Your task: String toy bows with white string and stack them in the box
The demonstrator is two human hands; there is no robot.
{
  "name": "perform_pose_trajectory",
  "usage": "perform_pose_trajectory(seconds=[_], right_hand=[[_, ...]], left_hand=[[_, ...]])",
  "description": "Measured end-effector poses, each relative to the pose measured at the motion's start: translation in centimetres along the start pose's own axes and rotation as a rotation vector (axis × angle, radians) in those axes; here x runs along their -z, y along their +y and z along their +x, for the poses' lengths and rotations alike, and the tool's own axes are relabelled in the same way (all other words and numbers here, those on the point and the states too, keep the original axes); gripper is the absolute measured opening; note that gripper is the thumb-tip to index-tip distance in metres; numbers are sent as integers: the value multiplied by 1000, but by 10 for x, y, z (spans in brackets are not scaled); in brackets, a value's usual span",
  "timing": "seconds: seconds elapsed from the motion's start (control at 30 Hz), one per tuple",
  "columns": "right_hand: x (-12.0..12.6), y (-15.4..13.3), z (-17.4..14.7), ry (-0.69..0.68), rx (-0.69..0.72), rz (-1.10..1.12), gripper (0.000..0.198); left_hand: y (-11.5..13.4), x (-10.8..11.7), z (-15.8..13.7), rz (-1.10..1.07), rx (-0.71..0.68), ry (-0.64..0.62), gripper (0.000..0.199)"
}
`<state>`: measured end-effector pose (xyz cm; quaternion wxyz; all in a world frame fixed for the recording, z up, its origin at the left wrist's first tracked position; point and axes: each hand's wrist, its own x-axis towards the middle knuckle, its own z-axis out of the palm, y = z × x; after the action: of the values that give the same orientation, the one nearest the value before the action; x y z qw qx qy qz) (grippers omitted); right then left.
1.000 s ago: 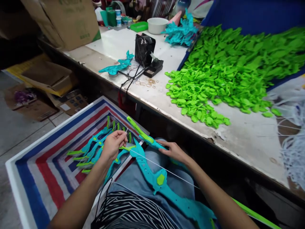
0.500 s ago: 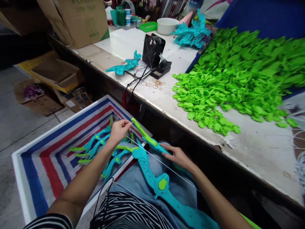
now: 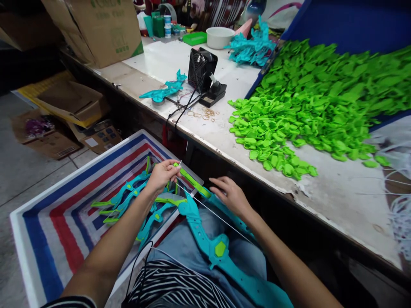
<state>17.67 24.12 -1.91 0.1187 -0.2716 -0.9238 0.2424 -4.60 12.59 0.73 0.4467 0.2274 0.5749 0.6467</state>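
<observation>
Left hand [image 3: 163,176] of mine was just beside the tip of the green limb [image 3: 193,180] half a second ago; now its fingertips are at that tip. Over the same time my right hand [image 3: 231,195] has loosened off the teal part just below the limb, its fingers lifted and parted.

With my left thumb and fingers pinched narrow, I hold the white string [image 3: 212,210], a short white bit poking up past them. My right hand is fairly wide, fingers stretched and slightly spread over the limb's lower end; I cannot tell whether the thumb touches it.

My left forearm slants up from the lower left, across the striped-lined tub [image 3: 62,218], where several teal-and-green toy bows [image 3: 134,194] lie. Over my jeans the string runs taut down to the right, above a teal bow body [image 3: 205,241] with a green hexagon, lying on my lap. My right forearm slants up from the lower right, hand pointing left, near the edge of the workbench [image 3: 340,194] with its heap of green plastic pieces [image 3: 289,128].
</observation>
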Motion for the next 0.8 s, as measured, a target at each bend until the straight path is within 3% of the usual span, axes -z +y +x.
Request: perform_pose_trajectory(seconds=[0.1,0.27,0.47,0.63,0.73,0.8], right_hand=[[-3,-33,49,121,133,159,33],[-11,-65,103,30,245,370,19],[-9,-62,105,-87,205,436,11],[-12,-68,99,-41,197,356,10],[-13,-74,96,14,325,218,12],[-6,-70,99,46,397,144,12]], left_hand=[[2,-1,-5,-12,0,-22,44],[5,0,-11,-17,-5,-19,45],[2,2,-14,-36,-10,-17,44],[1,2,-13,17,1,-3,41],[1,2,-13,246,14,39,29],[0,-2,-15,482,-112,129,16]])
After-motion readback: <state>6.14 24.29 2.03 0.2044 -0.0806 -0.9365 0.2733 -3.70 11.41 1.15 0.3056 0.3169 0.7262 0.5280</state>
